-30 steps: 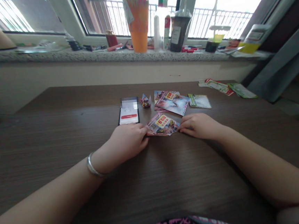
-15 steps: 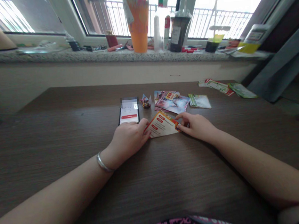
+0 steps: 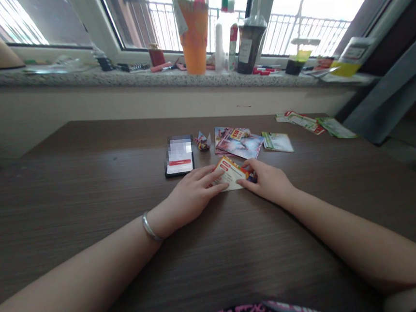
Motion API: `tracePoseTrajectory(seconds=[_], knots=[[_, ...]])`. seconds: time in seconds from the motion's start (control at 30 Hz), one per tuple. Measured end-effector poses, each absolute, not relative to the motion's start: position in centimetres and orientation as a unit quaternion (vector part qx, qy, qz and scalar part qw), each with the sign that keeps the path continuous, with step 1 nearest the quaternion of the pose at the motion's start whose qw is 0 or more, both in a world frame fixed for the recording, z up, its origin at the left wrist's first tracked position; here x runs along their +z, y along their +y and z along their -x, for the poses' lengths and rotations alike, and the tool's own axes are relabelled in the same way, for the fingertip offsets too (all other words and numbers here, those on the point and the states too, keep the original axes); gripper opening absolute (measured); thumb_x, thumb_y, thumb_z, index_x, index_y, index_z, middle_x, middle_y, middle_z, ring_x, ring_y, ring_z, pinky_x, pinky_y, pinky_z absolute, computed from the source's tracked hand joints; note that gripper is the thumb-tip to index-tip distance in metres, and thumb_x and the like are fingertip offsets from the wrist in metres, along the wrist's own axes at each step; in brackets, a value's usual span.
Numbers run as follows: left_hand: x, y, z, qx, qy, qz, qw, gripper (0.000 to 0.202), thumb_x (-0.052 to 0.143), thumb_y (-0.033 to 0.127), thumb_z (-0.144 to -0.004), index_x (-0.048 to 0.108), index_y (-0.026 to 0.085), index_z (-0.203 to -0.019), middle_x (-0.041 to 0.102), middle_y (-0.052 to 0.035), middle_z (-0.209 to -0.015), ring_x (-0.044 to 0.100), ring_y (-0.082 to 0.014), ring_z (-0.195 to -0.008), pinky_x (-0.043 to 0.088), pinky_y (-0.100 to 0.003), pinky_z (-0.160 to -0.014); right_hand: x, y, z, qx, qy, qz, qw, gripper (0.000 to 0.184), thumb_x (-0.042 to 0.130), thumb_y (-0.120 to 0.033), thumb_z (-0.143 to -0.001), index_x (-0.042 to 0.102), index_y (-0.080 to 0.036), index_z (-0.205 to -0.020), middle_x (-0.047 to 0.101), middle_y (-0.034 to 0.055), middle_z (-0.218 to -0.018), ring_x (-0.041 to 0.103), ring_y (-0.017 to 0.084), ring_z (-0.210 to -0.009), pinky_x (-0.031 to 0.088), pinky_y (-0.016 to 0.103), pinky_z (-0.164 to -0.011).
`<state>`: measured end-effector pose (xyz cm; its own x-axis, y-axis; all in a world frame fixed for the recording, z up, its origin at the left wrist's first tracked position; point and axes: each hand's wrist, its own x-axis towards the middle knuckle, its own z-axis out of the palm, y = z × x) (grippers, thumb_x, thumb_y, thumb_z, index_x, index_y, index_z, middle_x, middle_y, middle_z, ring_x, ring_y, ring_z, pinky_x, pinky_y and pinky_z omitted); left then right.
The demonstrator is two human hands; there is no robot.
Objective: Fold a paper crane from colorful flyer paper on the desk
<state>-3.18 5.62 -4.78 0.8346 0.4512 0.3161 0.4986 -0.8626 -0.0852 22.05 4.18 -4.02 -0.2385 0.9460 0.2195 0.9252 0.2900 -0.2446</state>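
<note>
A printed paper sheet (image 3: 232, 174), white with red labels and an orange edge, lies folded on the table between my hands. My left hand (image 3: 189, 194), with a silver bangle at the wrist, rests flat on the sheet's left part, fingers stretched out and apart. At the right corner, my right hand (image 3: 271, 179) pinches the paper between thumb and fingers, and a bit of colourful print shows there. Beyond the left hand lies a phone (image 3: 180, 168) with a lit screen. A small folded paper piece (image 3: 203, 142) stands beside it.
Colourful printed sheets (image 3: 243, 145) lie just behind the folded paper. A small green-and-white stack (image 3: 279, 142) and several paper strips (image 3: 336, 127) are farther right on the brown table (image 3: 107, 208). Cups and bottles, including an orange cup (image 3: 195, 45), line the windowsill (image 3: 132, 80).
My left hand has moved right and opened out from gripping the paper's left corner to lying flat over it. My right hand has shifted slightly, its thumb farther onto the sheet.
</note>
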Motion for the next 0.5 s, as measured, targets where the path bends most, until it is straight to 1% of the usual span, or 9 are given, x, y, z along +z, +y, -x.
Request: tracePoseTrajectory(seconds=[0.07, 0.1, 0.17, 0.23, 0.33, 0.5], knots=[[-4.52, 5.36, 3.07, -0.136, -0.241, 0.959, 0.066, 0.036, 0.05, 0.021, -0.094, 0.057, 0.031, -0.128, 0.047, -0.0056, -0.144, 0.037, -0.0291, -0.137, 0.033, -0.054, -0.109, -4.14, 4.25, -21.96, 0.028, -0.789, 0.592, 0.161, 0.039, 0.059, -0.051, -0.083, 0.054, -0.023, -0.111, 0.069, 0.0047, -0.098, 0.065, 0.019, -0.076, 0.044, 0.027, -0.06], [-4.37, 5.21, 3.03, -0.124, -0.236, 0.962, 0.052, 0.038, 0.052, 0.025, -0.094, 0.054, 0.032, -0.131, 0.046, -0.0054, -0.145, 0.034, -0.0286, -0.139, 0.029, -0.054, -0.112, -4.19, 4.29, -21.95, 0.026, -0.792, 0.588, 0.159, 0.039, 0.059, -0.05, -0.084, 0.054, -0.023, -0.112, 0.069, 0.0051, -0.099, 0.065, 0.02, -0.078, 0.044, 0.028, -0.06], [-4.12, 4.93, 2.97, -0.097, -0.226, 0.969, 0.025, 0.046, 0.052, 0.035, -0.094, 0.045, 0.029, -0.139, 0.042, -0.0058, -0.149, 0.029, -0.0266, -0.142, 0.022, -0.05, -0.116, -4.25, 4.35, -21.94, 0.022, -0.798, 0.581, 0.156, 0.039, 0.06, -0.047, -0.084, 0.054, -0.022, -0.113, 0.068, 0.0059, -0.102, 0.066, 0.021, -0.082, 0.045, 0.028, -0.063], [-3.98, 4.75, 2.97, -0.071, -0.223, 0.972, 0.004, 0.055, 0.048, 0.043, -0.095, 0.035, 0.027, -0.146, 0.036, -0.0061, -0.152, 0.024, -0.0251, -0.144, 0.017, -0.047, -0.118, -4.23, 4.39, -21.95, 0.014, -0.804, 0.575, 0.149, 0.037, 0.059, -0.045, -0.085, 0.054, -0.022, -0.112, 0.067, 0.0069, -0.105, 0.065, 0.022, -0.086, 0.046, 0.029, -0.065], [-3.95, 4.63, 3.01, -0.034, -0.232, 0.972, -0.017, 0.06, 0.042, 0.048, -0.096, 0.026, 0.025, -0.15, 0.028, -0.0063, -0.156, 0.017, -0.0249, -0.146, 0.014, -0.046, -0.118, -4.16, 4.41, -21.96, 0.002, -0.814, 0.565, 0.135, 0.033, 0.055, -0.044, -0.087, 0.054, -0.02, -0.111, 0.065, 0.0081, -0.106, 0.064, 0.022, -0.09, 0.046, 0.029, -0.067], [-4.0, 4.51, 3.13, 0.006, -0.253, 0.967, -0.036, 0.064, 0.036, 0.054, -0.097, 0.022, 0.024, -0.151, 0.017, -0.0088, -0.158, 0.01, -0.0256, -0.147, 0.011, -0.046, -0.118, -4.13, 4.33, -21.99, -0.013, -0.818, 0.563, 0.118, 0.03, 0.053, -0.042, -0.089, 0.055, -0.021, -0.11, 0.062, 0.0078, -0.109, 0.063, 0.022, -0.092, 0.045, 0.029, -0.065]])
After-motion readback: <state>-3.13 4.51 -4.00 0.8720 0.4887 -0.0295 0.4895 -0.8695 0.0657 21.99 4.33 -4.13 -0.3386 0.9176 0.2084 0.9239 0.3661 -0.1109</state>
